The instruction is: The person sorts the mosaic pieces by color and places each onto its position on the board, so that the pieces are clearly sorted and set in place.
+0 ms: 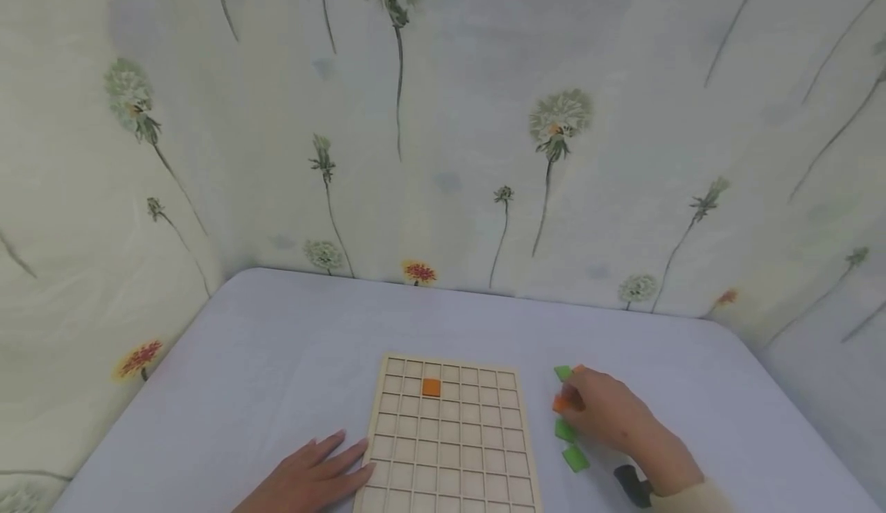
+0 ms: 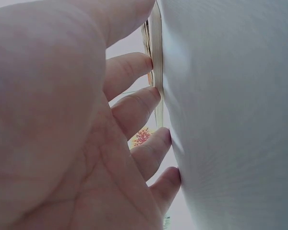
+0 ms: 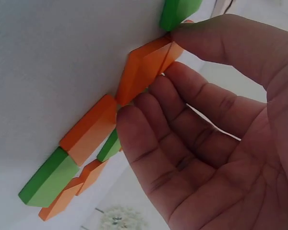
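A pale wooden grid board (image 1: 448, 433) lies on the white table, with one orange square tile (image 1: 431, 387) in a cell of its upper part. My left hand (image 1: 308, 473) rests at the board's left edge, fingers spread and nearly straight, fingertips touching the rim. To the right of the board, my right hand (image 1: 609, 409) bends over loose tiles. Its thumb and fingertips pinch an orange tile (image 3: 143, 68) at the table surface. Green tiles (image 1: 575, 458) and more orange tiles (image 3: 89, 129) lie around those fingers, partly hidden by the hand in the head view.
The white table (image 1: 291, 344) meets a floral cloth backdrop (image 1: 457, 151) behind and at both sides. A dark band-like object (image 1: 631, 485) is at the right wrist, beside a pale sleeve (image 1: 692, 498).
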`<state>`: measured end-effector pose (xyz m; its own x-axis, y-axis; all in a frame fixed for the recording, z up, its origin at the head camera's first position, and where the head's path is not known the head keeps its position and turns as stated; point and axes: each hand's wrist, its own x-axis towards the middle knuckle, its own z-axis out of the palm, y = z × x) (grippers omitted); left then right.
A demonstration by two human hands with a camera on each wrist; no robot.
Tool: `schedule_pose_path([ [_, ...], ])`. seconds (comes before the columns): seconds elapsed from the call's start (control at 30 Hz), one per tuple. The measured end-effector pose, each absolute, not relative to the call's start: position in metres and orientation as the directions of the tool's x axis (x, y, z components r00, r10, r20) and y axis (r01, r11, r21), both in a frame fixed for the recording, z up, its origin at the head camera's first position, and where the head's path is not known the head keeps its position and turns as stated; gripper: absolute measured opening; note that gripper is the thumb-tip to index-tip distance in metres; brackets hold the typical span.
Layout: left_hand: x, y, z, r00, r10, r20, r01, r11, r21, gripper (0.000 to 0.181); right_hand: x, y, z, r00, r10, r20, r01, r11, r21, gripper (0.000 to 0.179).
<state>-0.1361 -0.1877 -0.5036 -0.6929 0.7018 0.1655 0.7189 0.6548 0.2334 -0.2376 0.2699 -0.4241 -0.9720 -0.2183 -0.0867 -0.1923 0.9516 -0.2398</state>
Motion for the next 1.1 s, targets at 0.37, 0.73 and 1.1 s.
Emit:
schedule_pose_path([
  [0.37,-0.134,-0.187,-0.502,-0.686,0.708,0.169,0.727,0.651,0.218,0.072,-0.233,0.264,-0.417,-0.982,-0.149,-0.115,-0.125,0.973,-0.193,0.022],
  [0.73,-0.136,-0.187,-0.5,-0.702,0.702,0.118,0.708,0.67,0.226,0.075,-0.229,0.262,-0.411,-0.982,-0.153,-0.11,-0.124,0.963,-0.24,0.021],
  [1.1,-0.136,-0.189,-0.506,-0.691,0.705,0.159,0.721,0.66,0.211,0.072,-0.226,0.261,-0.411,-0.983,-0.159,-0.094,-0.132,0.959,-0.249,0.02],
])
